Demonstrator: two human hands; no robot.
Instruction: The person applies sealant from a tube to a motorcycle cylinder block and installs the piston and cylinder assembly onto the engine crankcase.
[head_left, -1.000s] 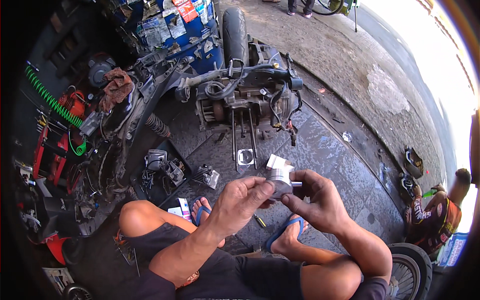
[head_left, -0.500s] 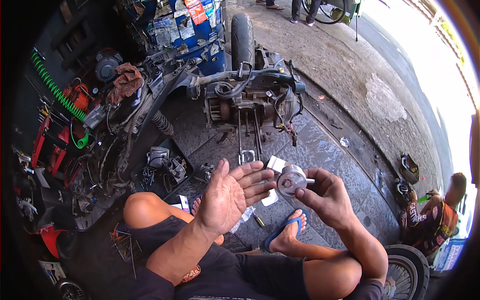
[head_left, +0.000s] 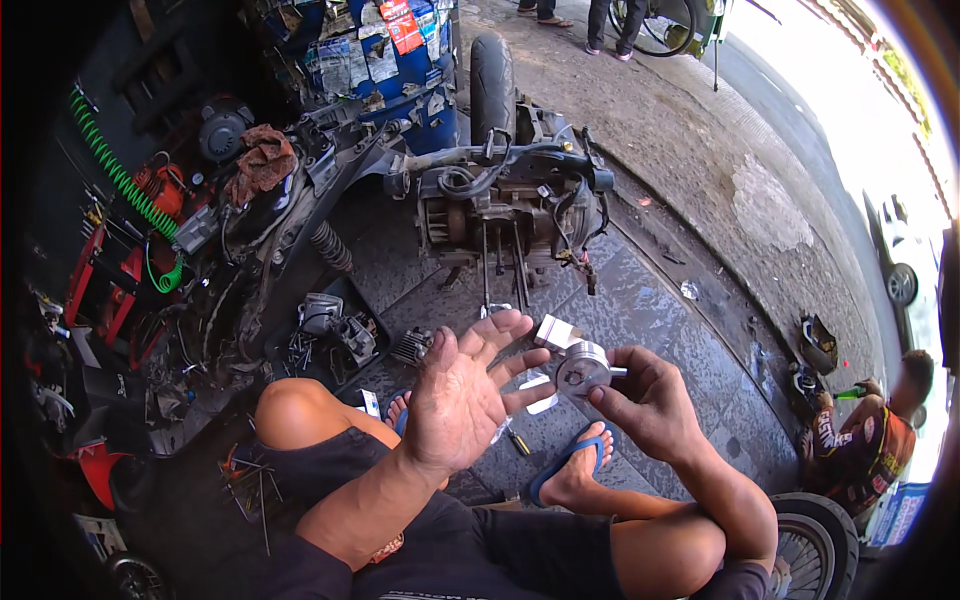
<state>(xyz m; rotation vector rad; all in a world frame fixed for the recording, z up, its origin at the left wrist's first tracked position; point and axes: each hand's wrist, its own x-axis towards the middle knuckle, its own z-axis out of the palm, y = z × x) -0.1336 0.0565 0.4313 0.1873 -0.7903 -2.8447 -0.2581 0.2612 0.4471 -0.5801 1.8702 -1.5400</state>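
Note:
My right hand (head_left: 645, 400) grips a silver piston (head_left: 582, 366) between thumb and fingers, with a short pin poking out toward the right. My left hand (head_left: 462, 390) is open and palm up, fingers spread, just left of the piston, with nothing in it. Behind the piston lies a small white box (head_left: 553, 331) on the dark tiled floor. A dismantled engine (head_left: 505, 200) with long studs pointing toward me stands ahead, a tyre (head_left: 492, 80) at its back. A finned metal part (head_left: 410, 347) sits on the floor beyond my left hand, partly hidden by it.
A black tray of parts (head_left: 340, 340), a scooter frame (head_left: 310, 200), a red compressor (head_left: 165, 190) and blue drum (head_left: 355, 90) are at left. A screwdriver (head_left: 518, 442) lies below. A co-worker (head_left: 865, 440) sits at right near a wheel (head_left: 805, 555); people's legs (head_left: 610, 30) show at the top.
My left hand has let go of the piston, moved left and turned palm up with fingers spread. The piston has turned, its round face now upward. A white vehicle has appeared at right.

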